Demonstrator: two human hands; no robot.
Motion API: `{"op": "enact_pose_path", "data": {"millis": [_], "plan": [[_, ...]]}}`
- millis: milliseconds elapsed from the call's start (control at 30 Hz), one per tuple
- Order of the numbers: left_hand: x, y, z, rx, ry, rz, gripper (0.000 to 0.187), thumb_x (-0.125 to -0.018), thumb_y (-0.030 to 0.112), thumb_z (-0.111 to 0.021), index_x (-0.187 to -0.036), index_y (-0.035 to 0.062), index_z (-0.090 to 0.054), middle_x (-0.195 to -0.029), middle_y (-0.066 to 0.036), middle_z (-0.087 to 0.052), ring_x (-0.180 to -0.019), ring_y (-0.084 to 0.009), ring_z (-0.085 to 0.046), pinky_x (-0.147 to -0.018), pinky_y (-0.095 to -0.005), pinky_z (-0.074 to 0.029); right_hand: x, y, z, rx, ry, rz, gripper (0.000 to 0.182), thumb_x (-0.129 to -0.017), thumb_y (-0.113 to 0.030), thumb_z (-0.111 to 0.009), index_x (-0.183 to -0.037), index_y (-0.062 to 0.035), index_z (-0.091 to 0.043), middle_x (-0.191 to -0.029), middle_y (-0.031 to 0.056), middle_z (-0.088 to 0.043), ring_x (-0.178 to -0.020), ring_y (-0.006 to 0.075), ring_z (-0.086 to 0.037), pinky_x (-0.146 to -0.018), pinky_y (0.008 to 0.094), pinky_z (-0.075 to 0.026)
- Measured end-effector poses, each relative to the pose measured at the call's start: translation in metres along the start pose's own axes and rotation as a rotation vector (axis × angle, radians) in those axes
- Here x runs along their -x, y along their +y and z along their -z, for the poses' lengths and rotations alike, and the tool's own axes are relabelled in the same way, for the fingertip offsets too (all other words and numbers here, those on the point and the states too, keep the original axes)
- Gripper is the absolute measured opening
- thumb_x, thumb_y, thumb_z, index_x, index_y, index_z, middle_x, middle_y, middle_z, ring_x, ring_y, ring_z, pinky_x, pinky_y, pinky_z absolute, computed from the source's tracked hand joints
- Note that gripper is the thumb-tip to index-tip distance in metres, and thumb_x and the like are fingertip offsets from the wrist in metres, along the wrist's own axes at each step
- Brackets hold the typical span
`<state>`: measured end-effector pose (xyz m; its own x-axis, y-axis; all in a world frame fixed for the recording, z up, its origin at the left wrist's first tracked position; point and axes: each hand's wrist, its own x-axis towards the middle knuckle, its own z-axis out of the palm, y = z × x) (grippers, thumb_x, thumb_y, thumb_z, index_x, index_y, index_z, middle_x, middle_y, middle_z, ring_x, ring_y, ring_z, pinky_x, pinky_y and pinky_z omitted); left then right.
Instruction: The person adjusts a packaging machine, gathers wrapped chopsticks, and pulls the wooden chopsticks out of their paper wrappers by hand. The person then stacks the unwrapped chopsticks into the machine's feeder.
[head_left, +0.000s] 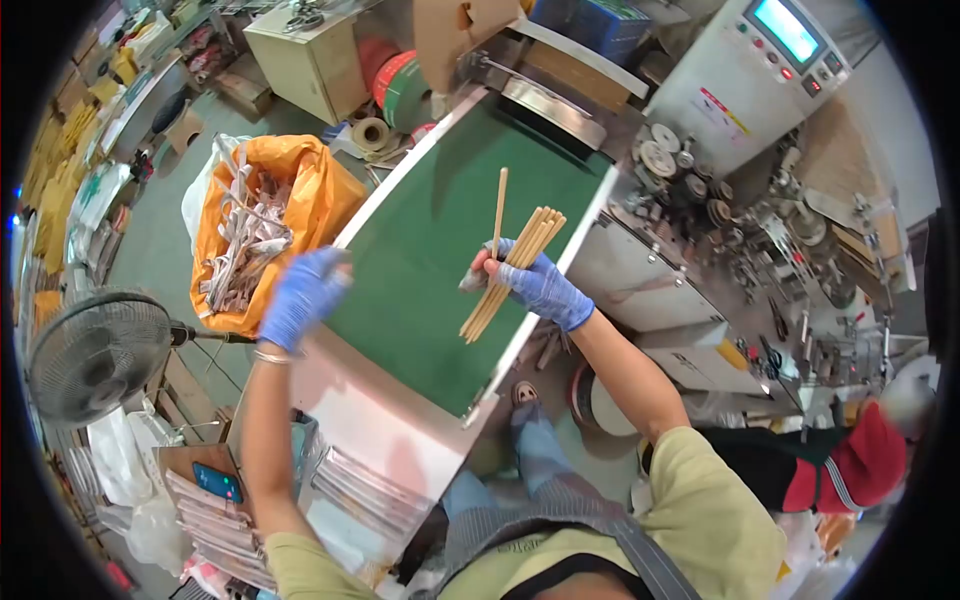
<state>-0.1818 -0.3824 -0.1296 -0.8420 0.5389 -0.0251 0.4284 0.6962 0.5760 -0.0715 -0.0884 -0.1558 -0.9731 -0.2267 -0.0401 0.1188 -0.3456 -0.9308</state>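
My right hand, in a blue glove with bare fingertips, is closed around a bundle of thin wooden sticks above the green belt. One stick stands apart from the bundle, between the thumb and fingers of that hand. My left hand, also gloved in blue, is smeared by motion near the belt's left edge, beside an orange bag. Its fingers are too blurred to read. The bag is full of pale strip scraps.
A fan stands at the left. A machine with a lit screen rises at the upper right, with metal parts below it. Wrapped bundles lie near my left arm. Another person in a red sleeve is at the right.
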Motion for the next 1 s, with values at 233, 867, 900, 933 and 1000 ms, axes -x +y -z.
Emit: {"op": "enact_pose_path", "data": {"millis": [233, 867, 900, 933, 1000], "plan": [[0.051, 0.243, -0.070, 2.249, -0.529, 0.298, 0.089, -0.078, 0.066, -0.035, -0.129, -0.0072, -0.027, -0.128, -0.024, -0.035, -0.120, -0.0305, -0.035, -0.101, -0.0406, -0.028, 0.100, -0.117, 0.023, -0.842, 0.170, 0.277, 0.015, -0.083, -0.019, -0.057, -0.094, -0.0094, -0.053, -0.090, 0.0084, -0.055, -0.094, 0.0280, -0.055, -0.092, 0.0508, -0.039], [-0.001, 0.546, -0.069, 1.194, -0.914, -0.102, 0.031, -0.081, 0.022, -0.059, -0.099, -0.0021, -0.059, -0.084, -0.005, -0.062, -0.080, -0.0114, -0.059, -0.075, -0.0239, -0.046, 0.333, -0.288, 0.136, -0.605, 0.273, 0.735, 0.022, -0.082, -0.023, -0.057, -0.099, -0.0086, -0.056, -0.070, -0.0009, -0.032, -0.071, 0.0168, -0.034, -0.069, 0.0321, -0.035], [-0.003, 0.553, -0.076, 1.075, -0.869, -0.208, 0.028, -0.079, 0.021, -0.061, -0.095, -0.0018, -0.060, -0.079, -0.002, -0.060, -0.074, -0.0085, -0.055, -0.068, -0.0218, -0.044, 0.339, -0.289, 0.141, -0.654, 0.136, 0.714, 0.026, -0.082, -0.023, -0.058, -0.102, -0.0066, -0.055, -0.077, 0.0018, -0.042, -0.078, 0.0194, -0.043, -0.075, 0.0356, -0.040], [-0.006, 0.559, -0.087, 0.958, -0.824, -0.318, 0.025, -0.078, 0.020, -0.063, -0.091, -0.0014, -0.061, -0.074, 0.000, -0.057, -0.067, -0.0056, -0.052, -0.062, -0.0197, -0.042, 0.348, -0.286, 0.144, -0.639, 0.229, 0.659, 0.029, -0.082, -0.023, -0.058, -0.104, -0.0054, -0.054, -0.083, 0.0045, -0.046, -0.084, 0.0228, -0.047, -0.079, 0.0391, -0.042], [-0.006, 0.575, -0.111, 0.948, -0.816, -0.420, 0.024, -0.070, 0.021, -0.072, -0.079, -0.0001, -0.062, -0.063, 0.006, -0.049, -0.059, -0.0016, -0.040, -0.052, -0.0178, -0.034, 0.366, -0.278, 0.155, -0.645, 0.303, 0.583, 0.035, -0.081, -0.022, -0.058, -0.109, -0.0028, -0.050, -0.093, 0.0096, -0.051, -0.093, 0.0277, -0.052, -0.086, 0.0444, -0.043]]}}
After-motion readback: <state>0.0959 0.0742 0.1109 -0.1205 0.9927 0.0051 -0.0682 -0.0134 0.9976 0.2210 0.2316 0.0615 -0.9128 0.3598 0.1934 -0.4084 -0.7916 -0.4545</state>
